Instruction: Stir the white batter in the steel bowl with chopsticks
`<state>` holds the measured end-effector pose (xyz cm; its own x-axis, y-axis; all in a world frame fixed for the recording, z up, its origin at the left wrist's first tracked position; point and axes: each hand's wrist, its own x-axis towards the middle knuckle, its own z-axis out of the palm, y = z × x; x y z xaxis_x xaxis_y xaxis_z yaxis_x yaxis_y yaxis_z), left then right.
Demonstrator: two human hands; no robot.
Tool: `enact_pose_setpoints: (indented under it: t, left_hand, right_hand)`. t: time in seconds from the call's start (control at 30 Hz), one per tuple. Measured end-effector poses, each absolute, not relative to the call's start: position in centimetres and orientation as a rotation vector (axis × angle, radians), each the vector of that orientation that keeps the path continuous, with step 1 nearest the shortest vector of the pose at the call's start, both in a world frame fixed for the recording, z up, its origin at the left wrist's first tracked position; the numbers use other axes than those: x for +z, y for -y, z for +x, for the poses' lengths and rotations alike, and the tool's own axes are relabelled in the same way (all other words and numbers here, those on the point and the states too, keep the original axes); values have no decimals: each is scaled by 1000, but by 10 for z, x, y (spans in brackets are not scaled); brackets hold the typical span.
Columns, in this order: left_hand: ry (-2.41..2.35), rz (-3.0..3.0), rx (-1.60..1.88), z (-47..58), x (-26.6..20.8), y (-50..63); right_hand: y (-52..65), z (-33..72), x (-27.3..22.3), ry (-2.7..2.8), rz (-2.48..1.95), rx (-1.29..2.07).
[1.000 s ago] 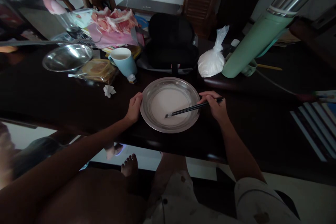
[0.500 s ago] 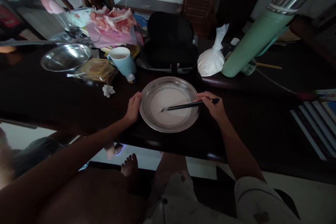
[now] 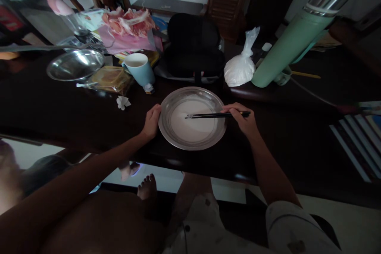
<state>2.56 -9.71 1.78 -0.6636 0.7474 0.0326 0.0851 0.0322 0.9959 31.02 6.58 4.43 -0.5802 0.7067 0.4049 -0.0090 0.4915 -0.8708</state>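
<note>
A round metal bowl (image 3: 193, 145) stands near the front edge of the dark table, holding a whitish liquid (image 3: 193, 129). My left hand (image 3: 151, 120) grips the bowl's left rim, with its fingers closed at the edge. Over the right rim, my right hand (image 3: 242, 119) is closed on a pair of black chopsticks (image 3: 208, 116). They point left, and their tips are at the liquid around the middle of the bowl. How deep the tips reach I cannot tell.
Behind the bowl are a black case (image 3: 193, 55), a tied bag of white powder (image 3: 239, 72) and a tall green thermos (image 3: 293, 49). To the left stand a blue mug (image 3: 139, 69), an empty metal bowl (image 3: 75, 65) and crumpled tissue (image 3: 123, 102). Books (image 3: 354, 143) lie at right.
The chopstick tips have moved slightly away from me and a little to the right within the liquid. My left hand and the bowl have hardly moved.
</note>
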Motion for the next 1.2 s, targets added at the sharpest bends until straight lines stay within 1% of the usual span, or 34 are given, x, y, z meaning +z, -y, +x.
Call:
enact_pose_setpoints:
  t: [0.13,0.27,0.37,0.47,0.57,0.67,0.77,0.97,1.07,1.2]
  left_hand:
    - [-1806,878,1672,26,17,98]
    - [-1786,872,1683,26,16,98]
    - [-1781,883,1692,25,16,97]
    - [-1785,921,1680,25,15,97]
    - [-1795,918,1675,25,15,98]
    - [-1822,885,1663,27,18,98]
    - [-1820,878,1664,28,22,98]
    - [-1833,846,1658,27,20,97]
    - [-1831,845,1667,26,18,96]
    - [-1840,866,1657,26,18,97]
  right_hand:
    - [-68,312,43,1805,-633,1160]
    - [-65,311,41,1939,-572,1200]
    - [-65,311,42,1996,-557,1164]
    - [-67,312,43,1885,-630,1126]
    - [-67,312,42,1810,-650,1164]
    - [-65,311,43,1898,-592,1204]
    - [-64,310,45,1958,-583,1172]
    - [-67,311,43,1783,-667,1178]
    - [-65,311,42,1857,-623,1213]
    - [-65,311,44,1914,-593,1170]
